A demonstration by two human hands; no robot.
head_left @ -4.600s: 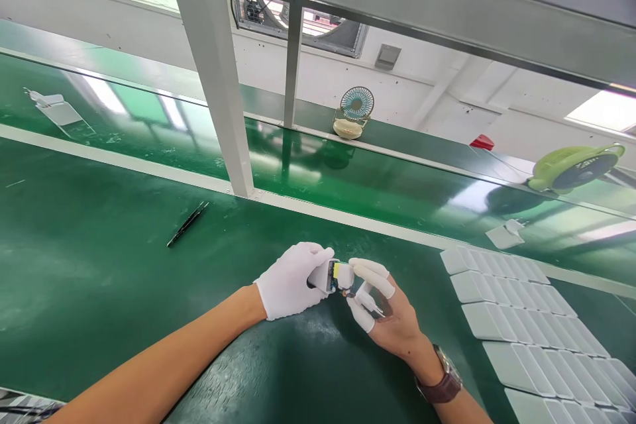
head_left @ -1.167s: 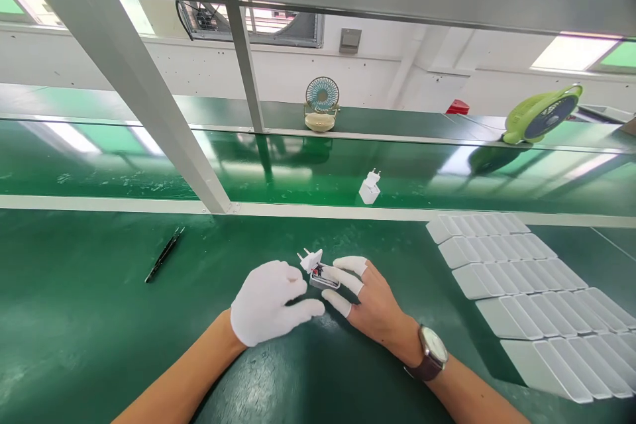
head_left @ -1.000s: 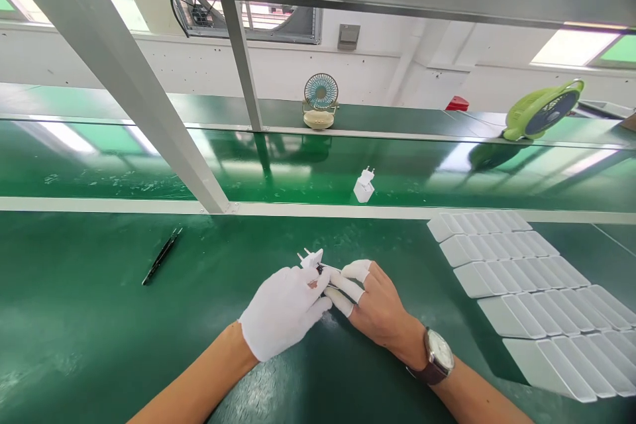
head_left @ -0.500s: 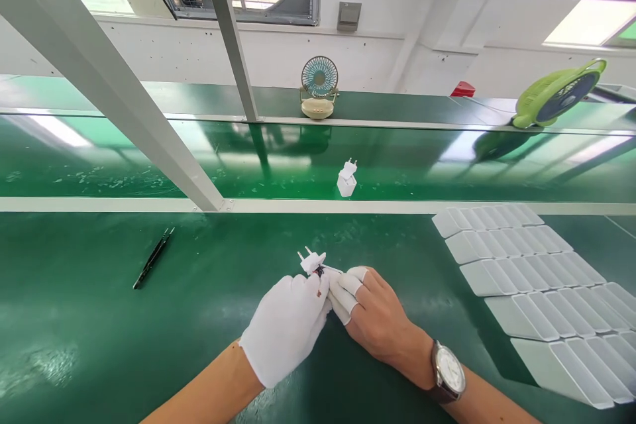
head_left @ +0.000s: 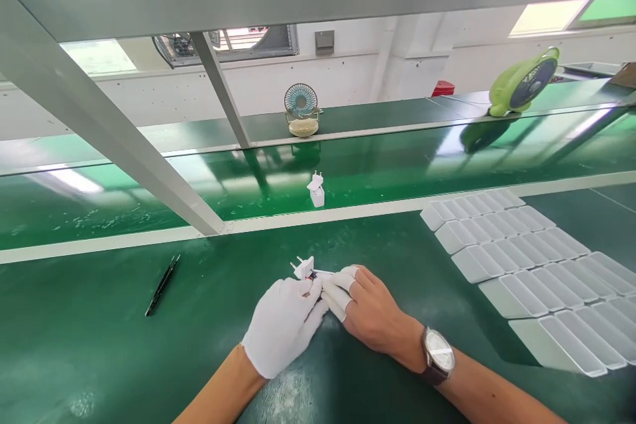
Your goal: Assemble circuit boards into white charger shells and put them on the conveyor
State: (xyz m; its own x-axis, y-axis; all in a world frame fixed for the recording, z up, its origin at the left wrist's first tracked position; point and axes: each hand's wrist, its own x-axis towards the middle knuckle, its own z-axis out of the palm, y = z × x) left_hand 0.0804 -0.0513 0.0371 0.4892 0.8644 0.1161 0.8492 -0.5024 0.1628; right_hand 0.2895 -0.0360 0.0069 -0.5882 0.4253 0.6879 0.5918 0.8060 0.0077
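Between my two hands is a white two-pin power plug head (head_left: 303,269), its pins pointing up and left. Dark and reddish parts, perhaps wires, show at its lower edge. My left hand (head_left: 281,324), in a white glove, is closed on the plug head from below. My right hand (head_left: 370,311) wears white finger covers and a wristwatch. Its fingers are pinched together against the left fingertips, by a thin pale strip (head_left: 324,271) that reaches the plug head. What else those fingers grip is hidden. Black tweezers (head_left: 163,286) lie to the left on the green table.
White segmented trays (head_left: 536,258) lie in rows at right. Past the pale ledge (head_left: 342,211) stands a white charger piece (head_left: 317,192) with pins up. Farther back are a small fan (head_left: 301,106) and a green fan (head_left: 524,83). A slanting metal post (head_left: 124,126) rises at left.
My view has tilted and shifted a little. The plug head has turned slightly between my fingers; both hands keep about the same hold.
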